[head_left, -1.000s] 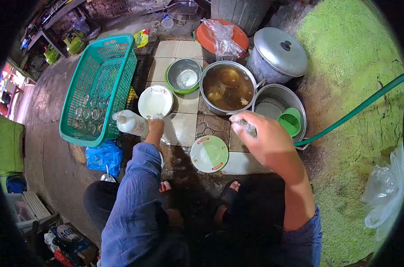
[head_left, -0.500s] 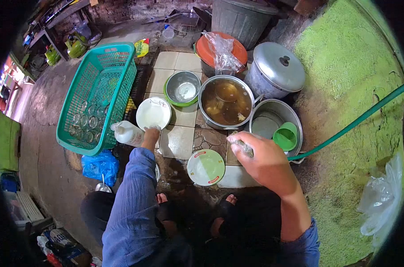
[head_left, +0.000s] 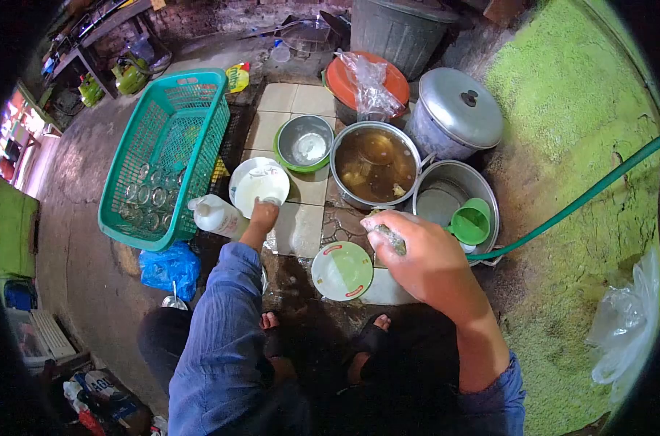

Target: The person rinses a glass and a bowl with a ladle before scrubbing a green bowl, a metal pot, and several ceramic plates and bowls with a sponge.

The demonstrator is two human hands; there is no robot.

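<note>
My left hand point(head_left: 263, 216) reaches forward, its fingers closed on the near edge of a white dish point(head_left: 261, 190). A second white rim with a dark floral print shows just behind that dish. My right hand point(head_left: 428, 251) is raised on the right, closed around a foamy, greenish-grey scrubbing sponge point(head_left: 394, 241). Below and left of it, a pale green plate point(head_left: 342, 270) with red marks lies on the wet floor. A white bottle point(head_left: 217, 216) stands left of my left hand. Beyond the dish, a metal bowl point(head_left: 305, 141) sits in a green one.
A teal basket point(head_left: 214, 145) on the left holds several glasses. A pot of murky water point(head_left: 374, 163) stands centre right, next to a pot point(head_left: 440, 182) with a green dipper point(head_left: 470, 222). A lidded pot point(head_left: 461, 109) and green hose point(head_left: 584, 195) are by the wall.
My left hand has shifted slightly up and right at the white dish, and a second rim now shows behind it. My right hand keeps the sponge in nearly the same place.
</note>
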